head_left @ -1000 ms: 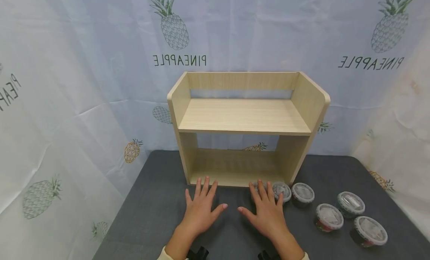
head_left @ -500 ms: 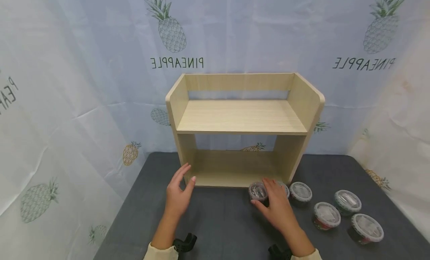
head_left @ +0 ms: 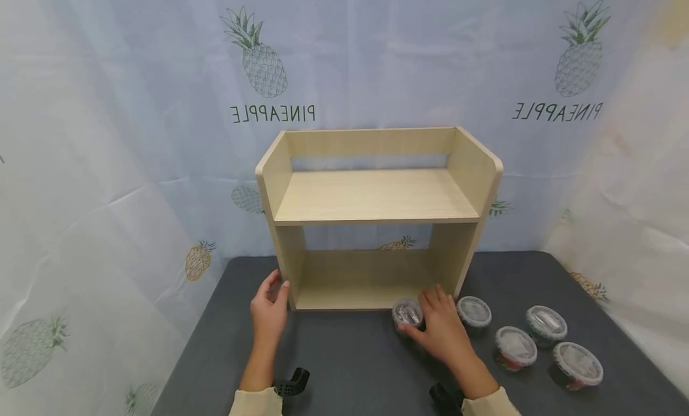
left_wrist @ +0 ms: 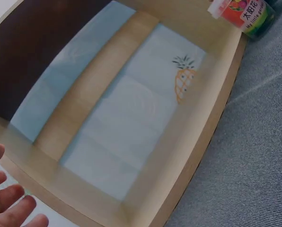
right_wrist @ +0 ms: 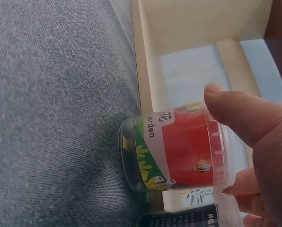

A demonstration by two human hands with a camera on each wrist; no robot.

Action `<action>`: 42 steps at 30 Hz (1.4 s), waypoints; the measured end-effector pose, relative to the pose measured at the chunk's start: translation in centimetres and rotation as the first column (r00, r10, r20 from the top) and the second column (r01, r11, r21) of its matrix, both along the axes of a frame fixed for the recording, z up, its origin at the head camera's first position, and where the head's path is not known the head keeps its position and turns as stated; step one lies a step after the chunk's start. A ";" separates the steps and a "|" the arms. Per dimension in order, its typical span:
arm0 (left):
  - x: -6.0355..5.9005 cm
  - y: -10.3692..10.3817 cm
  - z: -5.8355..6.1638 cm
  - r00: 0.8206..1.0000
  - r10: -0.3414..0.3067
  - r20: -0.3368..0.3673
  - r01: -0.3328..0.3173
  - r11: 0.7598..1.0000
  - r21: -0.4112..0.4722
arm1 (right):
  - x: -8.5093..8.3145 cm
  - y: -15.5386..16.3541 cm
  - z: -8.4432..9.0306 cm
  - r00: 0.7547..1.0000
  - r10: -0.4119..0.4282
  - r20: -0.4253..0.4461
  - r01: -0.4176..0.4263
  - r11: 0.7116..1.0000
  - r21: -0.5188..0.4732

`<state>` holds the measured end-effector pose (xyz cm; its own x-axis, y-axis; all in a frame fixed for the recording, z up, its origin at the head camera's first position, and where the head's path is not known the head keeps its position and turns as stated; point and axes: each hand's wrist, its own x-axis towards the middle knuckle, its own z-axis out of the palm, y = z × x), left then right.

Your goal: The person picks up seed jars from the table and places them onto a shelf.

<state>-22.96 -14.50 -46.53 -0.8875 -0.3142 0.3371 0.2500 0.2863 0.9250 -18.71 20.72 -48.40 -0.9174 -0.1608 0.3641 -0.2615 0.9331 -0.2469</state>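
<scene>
Right hand (head_left: pixel 442 327) grips a cup (head_left: pixel 407 313) at lower centre, thumb on lid; left hand (head_left: pixel 271 307), fingers relaxed, steadies the shelf (head_left: pixel 371 196) side.

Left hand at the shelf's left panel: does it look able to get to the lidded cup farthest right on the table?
Probably not as things stand. The left hand rests at the wooden shelf left panel; the farthest cup sits across the table, past the right hand and three other cups. The right hand has the nearer way.
</scene>
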 end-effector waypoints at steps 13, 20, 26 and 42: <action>-0.1 -0.3 -0.1 0.998 -0.051 0.030 0.052 0.998 -0.030 | -0.1 -1.3 -0.3 0.998 0.025 -0.060 -0.028 0.999 -0.042; -0.1 -0.3 0.2 0.998 -0.049 0.027 0.050 0.999 -0.019 | 0.2 -2.5 -0.4 0.995 0.063 -0.083 -0.071 0.992 -0.105; 0.4 0.0 0.9 0.997 -0.069 0.040 0.070 0.998 -0.008 | 0.4 -3.6 -0.8 0.998 0.064 0.019 -0.060 0.986 -0.157; 0.1 0.0 0.4 0.998 -0.046 0.032 0.047 0.999 -0.017 | 0.3 -5.1 -2.0 1.000 0.019 0.006 -0.016 0.959 -0.284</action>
